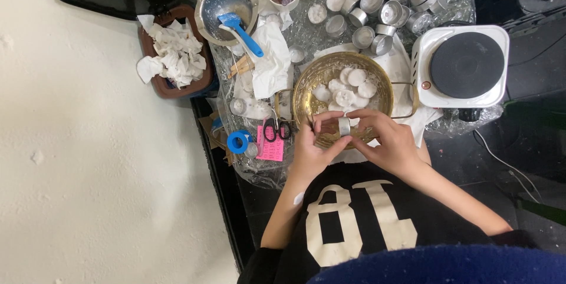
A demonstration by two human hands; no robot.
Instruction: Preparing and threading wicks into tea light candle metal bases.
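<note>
Tealight cup (344,126), small and silvery, is pinched between the fingertips of the left hand (312,148) and right hand (389,145), at six o'clock of the brass bowl (306,92) in which white wax discs (348,88) are heaped.

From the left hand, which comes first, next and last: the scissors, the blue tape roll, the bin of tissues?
Measured from the left hand in the head view:
1. Scissors – just beside the hand, on the pink paper.
2. Blue tape roll – further out on that same side, near the table's edge.
3. Bin of tissues – farthest, up at the far corner.
</note>
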